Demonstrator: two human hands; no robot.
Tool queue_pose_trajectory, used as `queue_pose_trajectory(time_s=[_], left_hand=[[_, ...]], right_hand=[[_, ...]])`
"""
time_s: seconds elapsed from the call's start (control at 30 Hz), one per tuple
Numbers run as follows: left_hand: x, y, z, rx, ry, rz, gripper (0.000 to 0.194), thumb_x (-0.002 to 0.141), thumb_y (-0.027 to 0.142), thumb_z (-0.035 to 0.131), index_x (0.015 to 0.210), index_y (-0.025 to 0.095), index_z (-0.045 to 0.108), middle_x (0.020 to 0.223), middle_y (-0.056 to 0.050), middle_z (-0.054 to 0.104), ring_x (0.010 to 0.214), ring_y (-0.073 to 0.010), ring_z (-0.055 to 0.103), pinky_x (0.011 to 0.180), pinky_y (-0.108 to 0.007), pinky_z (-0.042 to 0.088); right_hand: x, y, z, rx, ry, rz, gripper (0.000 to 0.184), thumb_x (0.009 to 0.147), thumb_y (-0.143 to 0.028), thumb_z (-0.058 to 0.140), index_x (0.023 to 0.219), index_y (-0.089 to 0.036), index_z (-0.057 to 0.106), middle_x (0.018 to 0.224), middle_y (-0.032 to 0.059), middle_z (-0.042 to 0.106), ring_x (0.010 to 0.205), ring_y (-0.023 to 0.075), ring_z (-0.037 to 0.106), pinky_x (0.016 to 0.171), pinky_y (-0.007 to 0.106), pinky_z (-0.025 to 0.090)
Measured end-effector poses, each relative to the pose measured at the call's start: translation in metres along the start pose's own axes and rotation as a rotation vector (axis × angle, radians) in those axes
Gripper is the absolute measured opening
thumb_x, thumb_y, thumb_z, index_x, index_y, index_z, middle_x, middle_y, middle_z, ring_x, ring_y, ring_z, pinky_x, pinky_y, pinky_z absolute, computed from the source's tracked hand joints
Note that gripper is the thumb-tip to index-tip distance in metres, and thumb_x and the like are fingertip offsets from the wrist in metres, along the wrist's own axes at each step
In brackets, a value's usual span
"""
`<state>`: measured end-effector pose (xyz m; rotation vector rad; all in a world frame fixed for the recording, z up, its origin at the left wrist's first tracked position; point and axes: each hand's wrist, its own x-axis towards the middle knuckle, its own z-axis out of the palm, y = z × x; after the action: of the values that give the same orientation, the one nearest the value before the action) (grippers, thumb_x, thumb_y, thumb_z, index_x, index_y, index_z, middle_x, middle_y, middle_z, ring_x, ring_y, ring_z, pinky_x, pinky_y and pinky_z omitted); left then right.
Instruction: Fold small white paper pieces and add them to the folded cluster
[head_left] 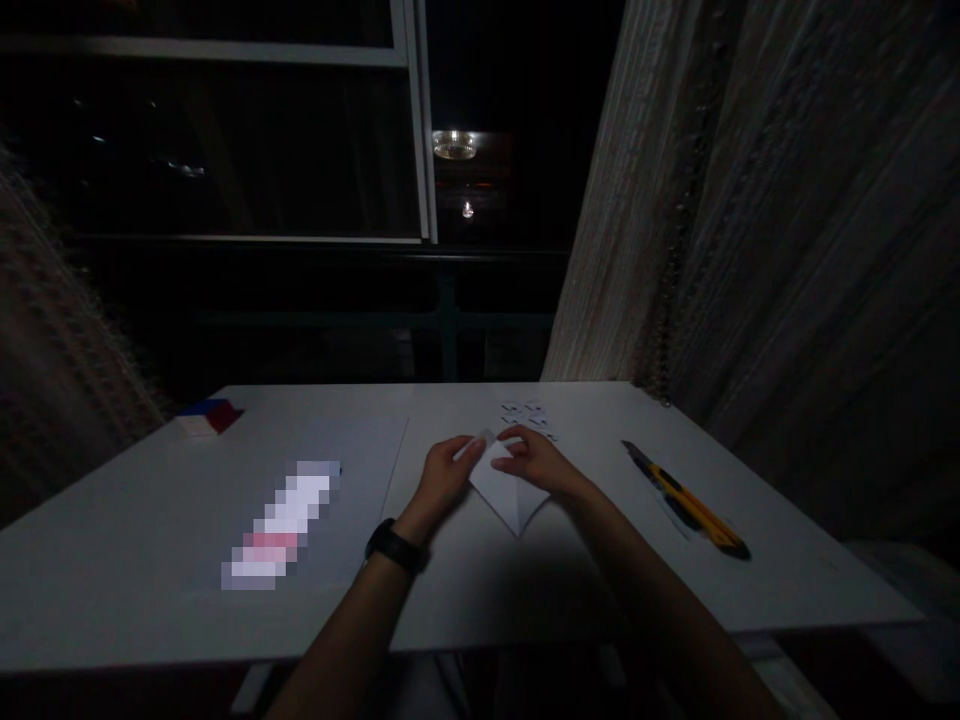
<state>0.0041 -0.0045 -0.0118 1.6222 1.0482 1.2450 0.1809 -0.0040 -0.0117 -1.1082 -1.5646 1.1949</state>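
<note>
A folded white sheet of paper (510, 495) is between my two hands over the middle of the table, one pointed corner toward me and a crease down its centre. My left hand (448, 470) pinches its upper left edge, thumb on top. From the other side, my right hand (541, 462) grips the upper right part, fingers curled over the paper. A dark watch (395, 546) is on my left wrist. Just beyond my right hand lie several small white pieces with dark marks (533, 408).
A yellow and black utility knife (686, 500) lies on the right of the white table (465, 600). On the left are a large white sheet (360, 480) with a pixelated item (281, 525) on it, and a coloured cube (208, 416). Curtains (607, 220) flank the dark window.
</note>
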Motion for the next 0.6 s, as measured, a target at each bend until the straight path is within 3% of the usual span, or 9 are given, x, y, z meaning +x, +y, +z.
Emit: queue_pose_trajectory(time_s=[0.1,0.3,0.37,0.5,0.6], left_hand=[[-0.001,-0.002,0.003,-0.093,-0.038,-0.074,0.032,0.070,0.041,0.061,0.078,0.011,0.067,0.066,-0.005,0.065,0.059,-0.0155,0.058,0.053,-0.023,0.044],[0.001,-0.003,0.001,-0.426,-0.022,-0.264,0.040,0.062,0.030,0.072,0.092,0.008,0.059,0.071,-0.009,0.067,0.062,-0.0189,0.064,0.059,-0.032,0.053],[0.001,-0.002,0.001,-0.448,-0.005,-0.268,0.039,0.062,0.030,0.072,0.091,0.008,0.058,0.071,-0.010,0.067,0.059,-0.0185,0.064,0.058,-0.032,0.053],[0.002,0.000,0.002,-0.403,0.062,-0.250,0.035,0.062,0.033,0.072,0.084,0.009,0.059,0.061,-0.005,0.064,0.049,-0.0150,0.060,0.049,-0.028,0.051],[0.003,-0.001,0.003,-0.316,0.076,-0.211,0.032,0.062,0.034,0.071,0.077,0.008,0.062,0.051,-0.001,0.059,0.043,-0.0109,0.054,0.043,-0.022,0.045]], right_hand=[[0.000,0.001,0.000,0.120,-0.064,0.061,0.033,0.051,-0.030,0.075,0.076,-0.013,0.060,0.068,0.0028,0.066,0.061,0.0158,0.062,0.058,0.027,0.046],[0.000,-0.006,-0.009,0.276,0.058,0.103,0.035,0.048,-0.027,0.077,0.075,-0.011,0.063,0.067,0.0054,0.068,0.057,0.0168,0.062,0.058,0.029,0.047],[0.000,-0.007,-0.012,0.296,0.052,0.105,0.038,0.047,-0.025,0.078,0.078,-0.011,0.062,0.066,0.0050,0.068,0.056,0.0165,0.062,0.057,0.028,0.047],[-0.002,-0.007,-0.009,0.309,-0.091,0.124,0.052,0.046,-0.024,0.079,0.093,-0.013,0.059,0.070,0.0052,0.068,0.061,0.0183,0.064,0.056,0.028,0.048],[-0.001,-0.005,-0.002,0.308,-0.055,0.112,0.044,0.048,-0.030,0.078,0.083,-0.012,0.061,0.062,0.0036,0.066,0.054,0.0159,0.061,0.050,0.025,0.046]])
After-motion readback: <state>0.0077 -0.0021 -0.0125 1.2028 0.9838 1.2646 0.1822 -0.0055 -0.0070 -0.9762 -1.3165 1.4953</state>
